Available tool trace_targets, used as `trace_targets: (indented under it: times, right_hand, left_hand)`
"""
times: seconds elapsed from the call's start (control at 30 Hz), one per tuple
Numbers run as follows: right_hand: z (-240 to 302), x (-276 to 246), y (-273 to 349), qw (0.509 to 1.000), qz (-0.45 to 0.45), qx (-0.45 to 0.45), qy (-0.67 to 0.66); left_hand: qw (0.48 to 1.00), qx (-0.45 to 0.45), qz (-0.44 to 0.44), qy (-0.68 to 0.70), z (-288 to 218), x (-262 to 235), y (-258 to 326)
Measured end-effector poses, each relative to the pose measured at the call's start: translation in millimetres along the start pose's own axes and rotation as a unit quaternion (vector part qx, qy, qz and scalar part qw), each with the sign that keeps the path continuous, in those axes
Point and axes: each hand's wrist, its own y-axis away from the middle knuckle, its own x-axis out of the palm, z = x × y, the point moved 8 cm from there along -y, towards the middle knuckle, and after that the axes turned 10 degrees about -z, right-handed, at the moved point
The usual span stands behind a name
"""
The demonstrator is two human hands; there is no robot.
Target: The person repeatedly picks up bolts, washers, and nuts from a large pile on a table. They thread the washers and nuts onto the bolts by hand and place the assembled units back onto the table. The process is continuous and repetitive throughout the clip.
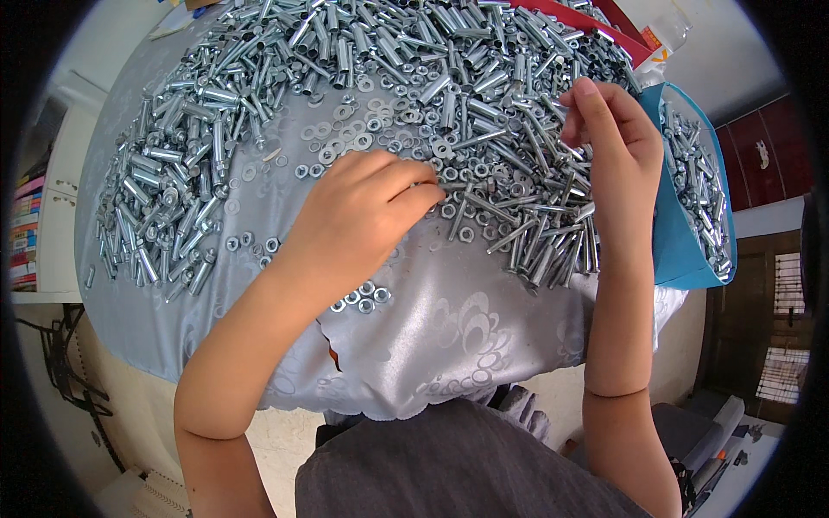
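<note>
My left hand (pixel 358 211) reaches over the middle of the table, fingers bent and pressed together at the edge of a patch of hex nuts (pixel 466 234). Its fingertips are partly hidden, so what they pinch cannot be made out. Raised above the long bolts (pixel 553 246) on the right, my right hand (pixel 617 129) has its fingers curled toward the thumb; anything between them is too small or hidden to tell. Flat washers (pixel 345 131) lie loose beyond my left hand. A small group of nuts (pixel 366 306) sits under my left wrist, nearer the table's front edge.
Metal sleeves and bolts (pixel 173 181) are heaped along the left and far side of the table. A blue fabric bin (pixel 678 250) full of bolts stands at the right. Behind it are a red tray (pixel 626 34) and a clear plastic jar (pixel 669 33). A silvery patterned cloth (pixel 466 345) covers the table.
</note>
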Motion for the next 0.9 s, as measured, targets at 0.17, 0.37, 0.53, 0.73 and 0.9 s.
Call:
trace_targets:
  times: [0.17, 0.37, 0.53, 0.73, 0.9]
  right_hand:
    - [-15, -15, -16, 0.986, -0.014, -0.047, 0.161]
    - [-24, -40, -31, 0.956, -0.042, -0.066, 0.284]
    - [-37, -55, -41, 0.958, -0.038, -0.025, 0.282]
    - [-39, -59, -41, 0.943, -0.028, -0.013, 0.333]
    - [-41, -63, -40, 0.916, -0.021, -0.018, 0.401]
  left_hand:
    - [0.999, -0.040, -0.016, 0.008, 2, -2, -4]
    - [0.998, -0.051, -0.034, 0.001, 1, -4, -4]
    - [0.984, -0.139, -0.090, 0.060, 9, -14, -5]
    - [0.920, -0.238, -0.222, 0.218, 33, -36, 4]
    - [0.768, -0.416, -0.307, 0.377, 66, -44, 17]
